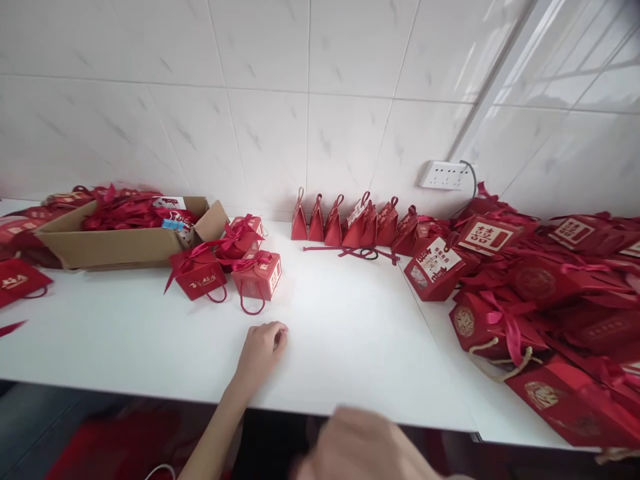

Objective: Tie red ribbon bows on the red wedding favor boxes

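Observation:
My left hand (261, 352) rests on the white table (345, 333), fingers curled in a loose fist with nothing visible in it, just in front of a small red gift box (258, 276) with a ribbon bow. Two more red ribbon boxes (199, 275) sit beside and behind it. My right hand (357, 445) is a blurred shape at the bottom edge, below the table front; its fingers do not show. A row of red triangular gift bags (345, 223) stands against the wall tiles.
An open cardboard box (120, 243) full of red ribbons and boxes sits at the left. A large heap of red gift boxes (545, 300) covers the right side. A white wall socket (445, 175) with a cable is above it. Loose ribbon (357, 253) lies by the bags.

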`<state>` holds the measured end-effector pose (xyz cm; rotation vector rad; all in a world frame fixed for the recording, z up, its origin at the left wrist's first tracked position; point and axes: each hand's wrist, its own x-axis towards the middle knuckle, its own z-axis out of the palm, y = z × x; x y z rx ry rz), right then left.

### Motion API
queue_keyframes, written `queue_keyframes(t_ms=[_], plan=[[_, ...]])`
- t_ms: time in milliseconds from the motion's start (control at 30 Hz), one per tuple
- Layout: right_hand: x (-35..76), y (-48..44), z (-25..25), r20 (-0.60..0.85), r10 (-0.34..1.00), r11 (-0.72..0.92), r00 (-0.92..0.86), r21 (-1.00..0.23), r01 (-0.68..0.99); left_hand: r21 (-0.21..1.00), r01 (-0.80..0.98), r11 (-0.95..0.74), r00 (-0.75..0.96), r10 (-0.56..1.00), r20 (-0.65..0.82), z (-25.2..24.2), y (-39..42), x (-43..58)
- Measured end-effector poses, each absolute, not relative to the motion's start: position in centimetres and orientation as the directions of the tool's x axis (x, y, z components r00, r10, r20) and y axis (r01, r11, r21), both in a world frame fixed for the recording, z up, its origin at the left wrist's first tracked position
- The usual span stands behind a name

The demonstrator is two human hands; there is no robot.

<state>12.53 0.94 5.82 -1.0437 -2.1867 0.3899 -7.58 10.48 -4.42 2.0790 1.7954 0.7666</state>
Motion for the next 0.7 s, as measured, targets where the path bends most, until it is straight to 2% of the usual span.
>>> queue_keyframes(t_ms=[67,100,167,233,333,400,467,533,600,700], plan=[[12.5,3.2,4.2,0.373,0.773,0.631,-0.513,-0.541,0.556,0.548,0.818,-0.176,0.082,0.978,0.192,-4.4,10.3,-7.5],[13.3,4.9,3.1,0.266,0.799,0.587,-0.54,-0.539,0.604,0.559,0.81,-0.179,0.085,0.978,0.19,-4.5,10.2,-7.5],[16.4,8.2,0.7,0.091,0.909,0.389,-0.406,-0.53,0.754,0.575,0.795,-0.192,0.1,0.977,0.188,-4.6,10.0,-7.5],[20.3,10.5,-1.7,0.001,0.972,0.202,-0.237,-0.523,0.828,0.609,0.773,-0.18,0.08,0.979,0.188,-4.8,9.9,-7.7],[25.1,11.2,-4.3,0.021,0.999,0.04,-0.035,-0.564,0.825,0.745,0.657,-0.11,-0.17,0.942,0.289,-4.6,11.0,-8.3],[26.7,10.5,-5.1,0.068,0.996,-0.001,0.057,-0.632,0.775,0.798,0.596,-0.087,-0.425,0.81,0.405,-4.0,12.6,-9.0],[26.9,9.7,-5.4,0.108,0.989,-0.003,0.103,-0.679,0.734,0.787,0.617,-0.023,-0.574,0.671,0.47,-3.1,14.7,-9.7],[26.5,9.3,-5.5,0.125,0.987,0.015,0.099,-0.687,0.726,0.789,0.609,0.08,-0.633,0.649,0.422,-2.3,17.0,-10.0],[26.1,9.3,-5.6,0.128,0.99,0.039,0.065,-0.673,0.739,0.834,0.534,0.138,-0.649,0.7,0.299,-1.9,18.7,-9.9],[26.1,9.6,-5.9,0.14,0.99,0.068,0.033,-0.658,0.75,0.899,0.426,0.098,-0.581,0.792,0.188,-2.1,19.5,-9.3]])
